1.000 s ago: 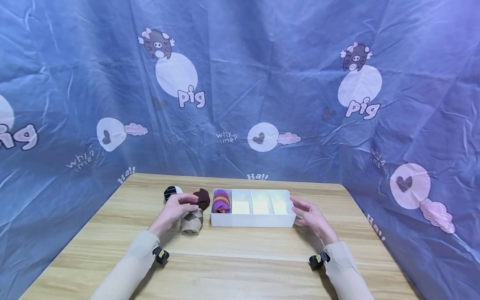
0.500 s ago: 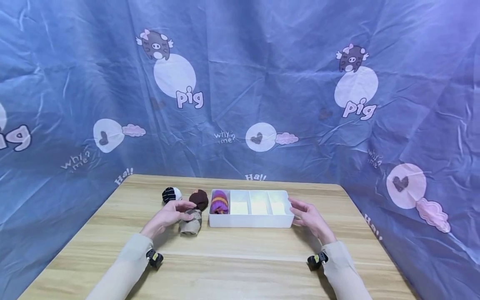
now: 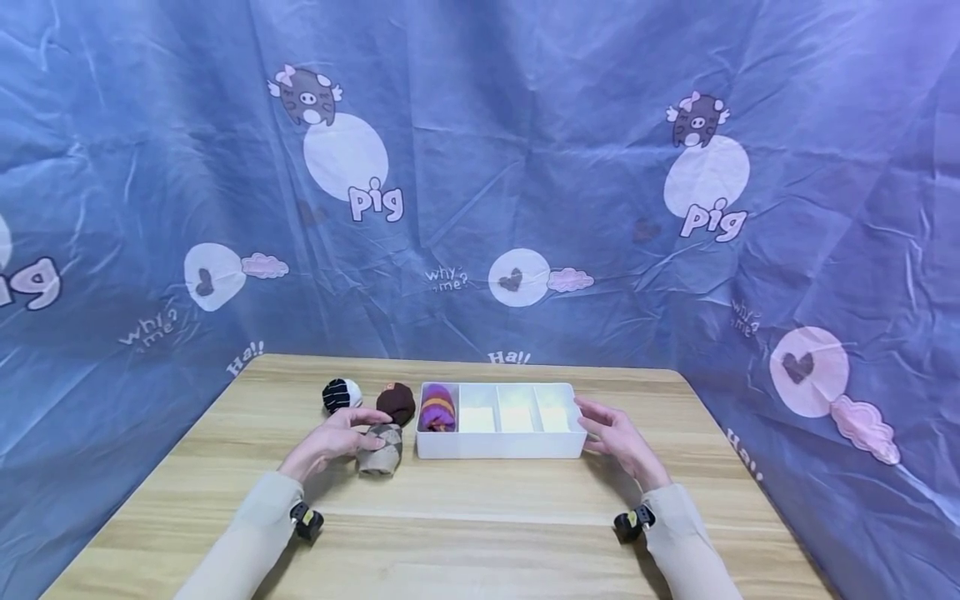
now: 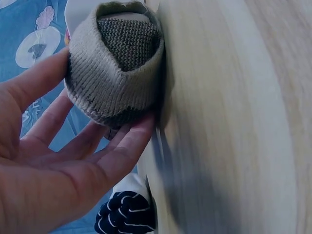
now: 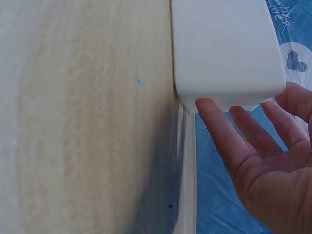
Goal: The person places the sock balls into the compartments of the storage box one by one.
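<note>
My left hand (image 3: 330, 440) holds a rolled beige and grey argyle sock (image 3: 381, 461). In the left wrist view the thumb lies on one side of this sock (image 4: 90, 83) and the fingers on the other, close over the table. My right hand (image 3: 618, 435) rests its fingertips against the right end of a white divided box (image 3: 498, 447); in the right wrist view those fingers are fairly straight along the end wall. A purple and orange rolled sock (image 3: 437, 410) lies in the box's leftmost compartment, and the other three compartments hold nothing.
Behind the left hand a dark brown rolled sock (image 3: 397, 402) sits near the box, with a black and white rolled sock (image 3: 340, 395) farther left. The wooden table (image 3: 480, 533) backs onto a blue printed curtain (image 3: 457, 325).
The left hand has come down from above the brown sock onto the argyle sock and taken hold of it. The right hand has stayed at the box's end.
</note>
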A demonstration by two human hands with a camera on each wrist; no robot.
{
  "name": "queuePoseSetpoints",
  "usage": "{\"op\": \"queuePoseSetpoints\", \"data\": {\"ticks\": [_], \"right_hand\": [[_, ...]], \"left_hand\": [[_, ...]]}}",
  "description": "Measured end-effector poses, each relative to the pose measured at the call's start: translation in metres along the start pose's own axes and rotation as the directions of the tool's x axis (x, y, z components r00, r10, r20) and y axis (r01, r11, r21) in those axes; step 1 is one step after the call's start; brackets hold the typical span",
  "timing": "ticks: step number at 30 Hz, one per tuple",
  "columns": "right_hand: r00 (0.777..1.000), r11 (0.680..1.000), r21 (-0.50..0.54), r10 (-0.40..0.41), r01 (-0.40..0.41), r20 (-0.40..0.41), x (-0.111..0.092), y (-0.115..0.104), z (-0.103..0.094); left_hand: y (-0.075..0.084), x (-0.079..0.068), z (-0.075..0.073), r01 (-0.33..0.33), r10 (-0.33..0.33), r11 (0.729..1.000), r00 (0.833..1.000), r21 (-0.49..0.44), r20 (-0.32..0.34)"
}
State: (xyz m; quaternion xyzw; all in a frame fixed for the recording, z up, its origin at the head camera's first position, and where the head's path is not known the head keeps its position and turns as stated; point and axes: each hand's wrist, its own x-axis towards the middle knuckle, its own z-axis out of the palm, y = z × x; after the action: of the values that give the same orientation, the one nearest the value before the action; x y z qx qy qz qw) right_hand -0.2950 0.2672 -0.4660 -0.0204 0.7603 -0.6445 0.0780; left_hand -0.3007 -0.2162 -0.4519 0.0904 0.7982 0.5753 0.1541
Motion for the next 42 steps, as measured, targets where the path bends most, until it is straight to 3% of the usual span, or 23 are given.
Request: {"op": "queuePoseSetpoints", "data": {"ticks": [14,23,31,42], "right_hand": [[1.0,1.0,-0.011,-0.003,0.002,-0.011,-0.0016,-0.0017,-0.0022],[1.0,1.0,-0.02,-0.014,0.014,0.005,-0.0007,-0.0021,-0.0026],[1.0,1.0,-0.014,-0.008,0.008,-0.004,-0.001,-0.0023,-0.0012],[1.0,1.0,-0.006,0.002,-0.002,-0.001,-0.0013,-0.0024,-0.0006]], "left_hand": [[0.0002,0.0023,0.0007,-0.014,0.014,1.0,0.998,-0.003,0.067],[0.0022,0.003,0.0007,-0.069,0.066,0.997,0.991,0.018,0.119],[0.0012,0.0051,0.004,-0.181,0.17,0.977,0.98,0.109,0.107],[0.0047,0.0091,0.0076,-0.123,0.123,0.992,0.992,0.025,0.016]]}}
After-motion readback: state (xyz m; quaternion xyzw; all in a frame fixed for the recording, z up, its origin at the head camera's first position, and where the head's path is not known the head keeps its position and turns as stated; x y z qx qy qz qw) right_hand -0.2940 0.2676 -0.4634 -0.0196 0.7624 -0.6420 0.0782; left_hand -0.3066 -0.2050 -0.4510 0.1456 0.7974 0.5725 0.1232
